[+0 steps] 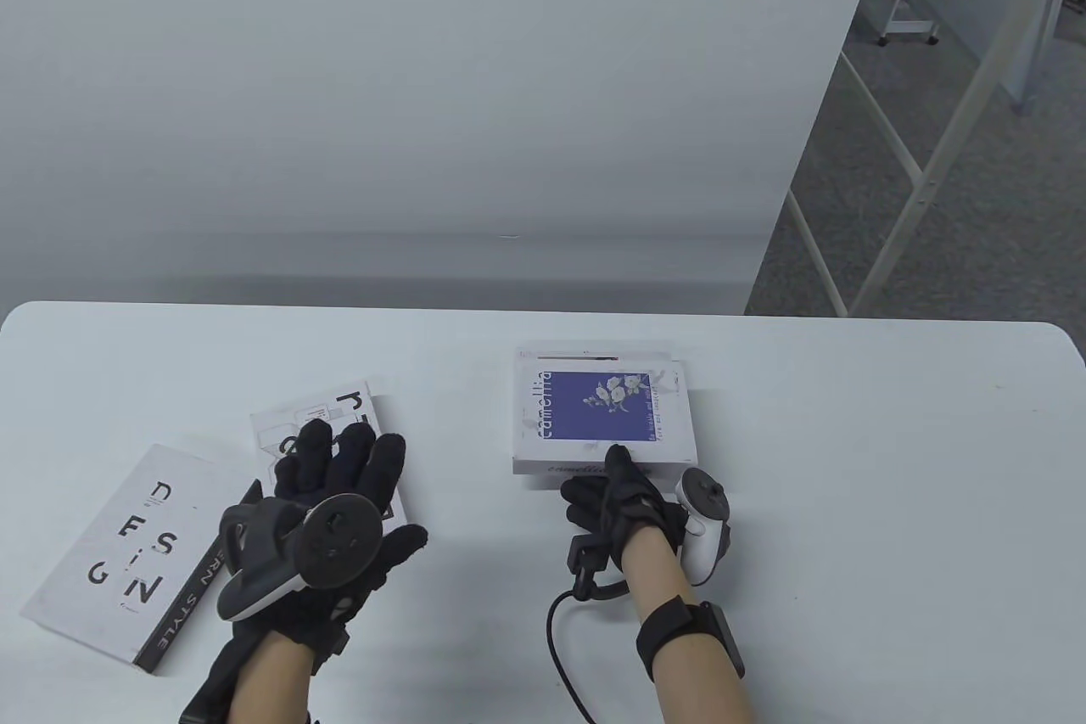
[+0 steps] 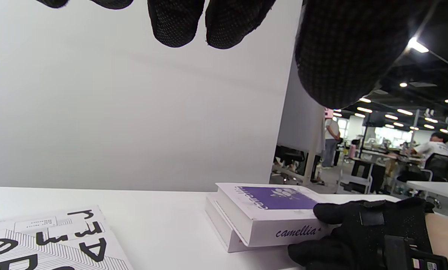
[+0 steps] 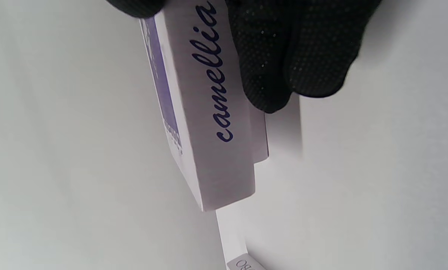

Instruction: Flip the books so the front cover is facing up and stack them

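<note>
One white table [image 1: 848,503], carrying all. Two-book stack at centre: camellia book [image 1: 604,417], purple front cover up, lying on a white book [image 1: 594,353]. DESIGN book [image 1: 119,550] at left, just beside the patterned book [image 1: 293,427]. My left hand [image 1: 339,503] hovers wide-spread over the latter. My right hand [image 1: 624,503] grips the camellia book's near spine, one finger on top.

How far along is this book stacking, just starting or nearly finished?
About halfway. Done: the camellia book lies cover up on another white book, so a stack has begun. In hand: the right hand touches the camellia book's near edge, and the left hand is spread over the patterned book. Left: that book and the DESIGN book lie apart, unstacked.
</note>
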The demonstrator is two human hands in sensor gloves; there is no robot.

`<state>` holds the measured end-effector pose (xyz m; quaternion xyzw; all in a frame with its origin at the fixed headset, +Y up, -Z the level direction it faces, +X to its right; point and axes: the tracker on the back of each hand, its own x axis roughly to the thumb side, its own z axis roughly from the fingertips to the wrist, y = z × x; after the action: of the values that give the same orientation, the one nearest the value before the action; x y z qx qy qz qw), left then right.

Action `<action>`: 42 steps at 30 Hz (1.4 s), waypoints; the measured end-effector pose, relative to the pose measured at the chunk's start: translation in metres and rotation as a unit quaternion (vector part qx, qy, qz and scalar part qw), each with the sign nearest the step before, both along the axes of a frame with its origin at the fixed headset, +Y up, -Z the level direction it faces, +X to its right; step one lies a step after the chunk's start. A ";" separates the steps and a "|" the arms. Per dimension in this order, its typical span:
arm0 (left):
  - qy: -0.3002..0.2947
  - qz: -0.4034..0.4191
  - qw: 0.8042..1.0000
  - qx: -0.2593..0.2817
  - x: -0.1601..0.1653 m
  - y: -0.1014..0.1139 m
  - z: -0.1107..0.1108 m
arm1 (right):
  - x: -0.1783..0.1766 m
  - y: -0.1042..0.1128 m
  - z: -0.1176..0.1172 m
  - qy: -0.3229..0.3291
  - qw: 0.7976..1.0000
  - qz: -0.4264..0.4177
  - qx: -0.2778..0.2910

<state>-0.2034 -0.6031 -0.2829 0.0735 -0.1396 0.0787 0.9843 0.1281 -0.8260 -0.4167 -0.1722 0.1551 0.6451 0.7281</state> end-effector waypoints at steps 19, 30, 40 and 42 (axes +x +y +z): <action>0.008 -0.002 0.999 -0.032 -0.004 -0.012 -0.011 | -0.020 0.010 -0.024 0.008 0.999 -0.047 0.024; 0.007 -0.004 0.999 -0.042 -0.002 -0.013 -0.011 | -0.035 0.016 -0.024 0.012 0.989 -0.119 0.089; -0.003 -0.018 0.999 -0.048 0.008 -0.018 -0.014 | -0.018 0.034 -0.008 0.064 0.990 -0.022 0.125; -0.006 -0.023 0.999 -0.047 0.012 -0.020 -0.014 | -0.011 0.041 -0.002 0.089 0.985 0.012 0.147</action>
<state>-0.1915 -0.6227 -0.2971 0.0236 -0.1435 0.0633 0.9873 0.1171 -0.7853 -0.4190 -0.0069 0.1212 0.6821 0.7211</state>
